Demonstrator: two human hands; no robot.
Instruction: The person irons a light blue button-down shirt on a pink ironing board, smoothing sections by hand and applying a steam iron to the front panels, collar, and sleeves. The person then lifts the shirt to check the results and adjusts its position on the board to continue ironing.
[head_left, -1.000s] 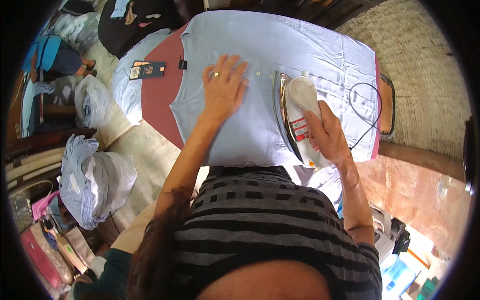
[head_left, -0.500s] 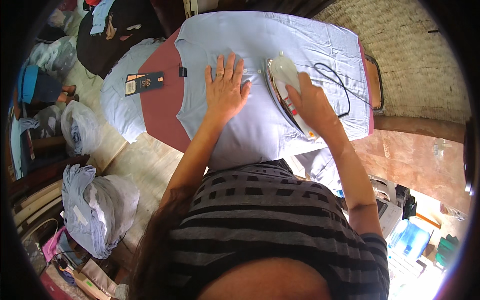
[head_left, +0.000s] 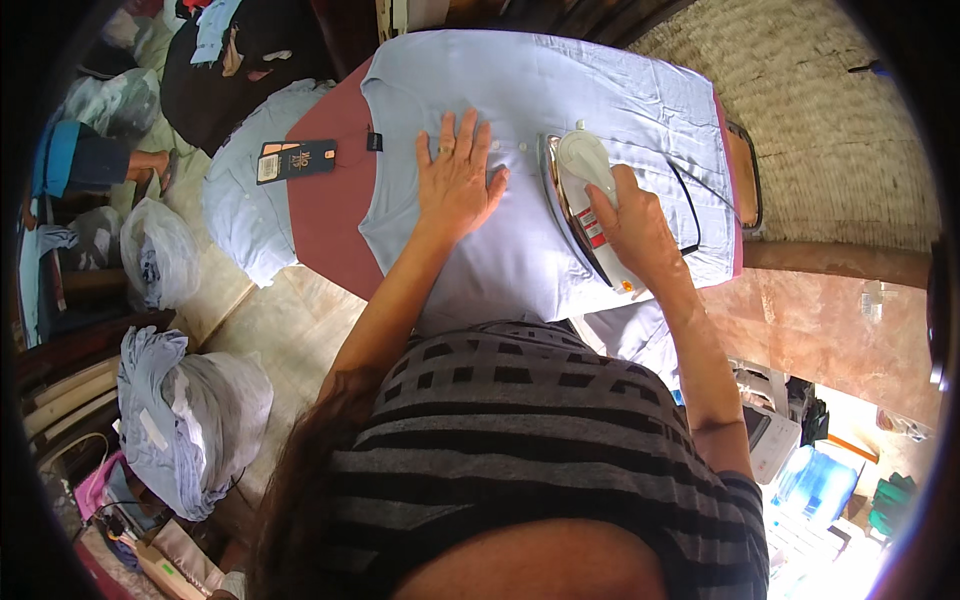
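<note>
A light blue garment (head_left: 600, 85) with a buttoned front lies over a maroon ironing board (head_left: 330, 225), its neckline to the left. My left hand (head_left: 458, 180) rests on the cloth near the neckline, palm down with fingers spread. In my right hand (head_left: 636, 220) is a clothes iron (head_left: 582, 165), its pale body above the garment and its soleplate edge along the left side. Whether the plate fully touches the cloth cannot be seen. A dark hang tag (head_left: 297, 160) lies at the board's left end, beside the neckline.
The iron's dark cord (head_left: 690, 195) loops over the garment's right part. More blue cloth (head_left: 250, 190) hangs beyond the board's left end. A full bundle of blue garments (head_left: 190, 420) stands on the floor at lower left. A person's legs (head_left: 145, 168) show at far left.
The iron and my right hand have shifted slightly right and nearer to me, and the cord's loop has moved along. My left hand stays in place on the garment.
</note>
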